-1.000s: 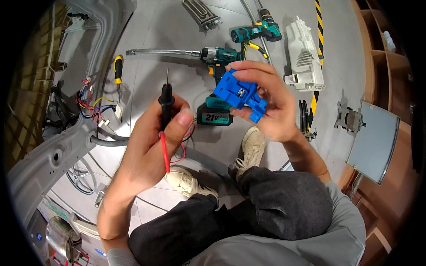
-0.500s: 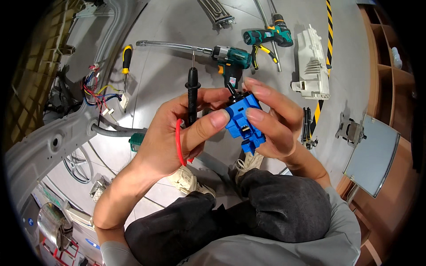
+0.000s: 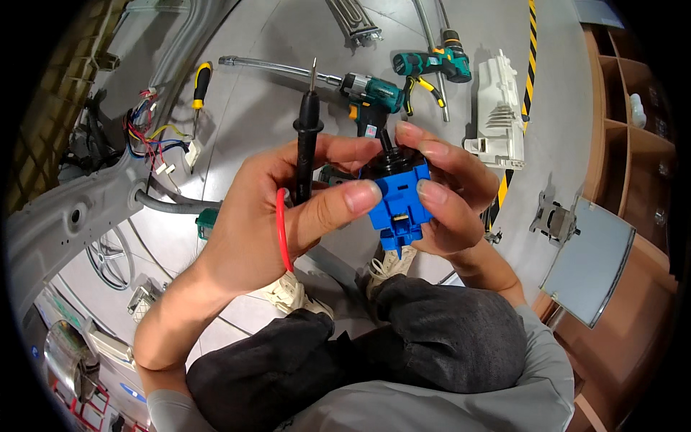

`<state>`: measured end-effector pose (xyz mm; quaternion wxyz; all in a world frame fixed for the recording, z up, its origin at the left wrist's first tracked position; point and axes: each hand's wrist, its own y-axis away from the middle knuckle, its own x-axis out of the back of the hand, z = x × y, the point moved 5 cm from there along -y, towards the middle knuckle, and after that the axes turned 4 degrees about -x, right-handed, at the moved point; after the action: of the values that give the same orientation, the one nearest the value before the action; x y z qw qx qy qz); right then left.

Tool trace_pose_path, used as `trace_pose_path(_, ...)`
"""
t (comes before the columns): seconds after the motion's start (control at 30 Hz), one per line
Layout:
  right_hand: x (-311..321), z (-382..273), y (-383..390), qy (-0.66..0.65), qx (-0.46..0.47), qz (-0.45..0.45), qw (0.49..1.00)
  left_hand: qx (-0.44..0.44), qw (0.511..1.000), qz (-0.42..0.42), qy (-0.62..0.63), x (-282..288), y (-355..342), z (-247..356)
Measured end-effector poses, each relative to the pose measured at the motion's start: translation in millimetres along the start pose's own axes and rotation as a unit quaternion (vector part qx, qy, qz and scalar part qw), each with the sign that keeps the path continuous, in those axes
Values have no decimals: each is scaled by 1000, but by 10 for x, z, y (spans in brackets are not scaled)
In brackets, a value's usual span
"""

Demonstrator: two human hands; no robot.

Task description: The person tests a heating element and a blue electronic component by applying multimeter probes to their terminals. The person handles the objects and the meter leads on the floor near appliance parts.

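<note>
Head cam: left hand (image 3: 263,205) and right hand (image 3: 461,205) are both pinching the blue plastic part (image 3: 399,201) mid-frame, whereas a second ago only the right had it, so it looks steadier now. Left's also got a black probe (image 3: 307,133) tucked in, tip up and off the part, red lead (image 3: 282,230) kinda in the way; beyond that, green power tool (image 3: 381,92) top centre, screwdriver (image 3: 202,85) upper left, white housing (image 3: 498,108) upper right.

grey top (image 3: 461,410) | sleeves (image 3: 541,349) grey, ending near elbows | creased charcoal trousers (image 3: 453,331) | 2 cream lace-up shoes (image 3: 289,294)
</note>
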<state>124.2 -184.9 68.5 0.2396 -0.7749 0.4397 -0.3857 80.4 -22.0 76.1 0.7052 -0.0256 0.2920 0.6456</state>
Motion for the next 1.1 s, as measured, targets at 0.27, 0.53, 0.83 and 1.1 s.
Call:
trace_pose_path(0.27, 8, -54, -38, 13, -13, 3, 1000, 55, 998, -5, 15, 25, -20, -74)
trace_pose_path(0.53, 35, -70, -53, 32, -17, 0, 999, 51, 998, -13, 32, 7, -38, -106)
trace_pose_path(0.83, 39, -83, -21, 41, -38, 2, 998, 54, 998, -14, 21, -1, -45, -111)
trace_pose_path(1.1, 85, -127, -26, -5, -16, -15, 1000, 35, 999, -27, 10, -17, -30, -67)
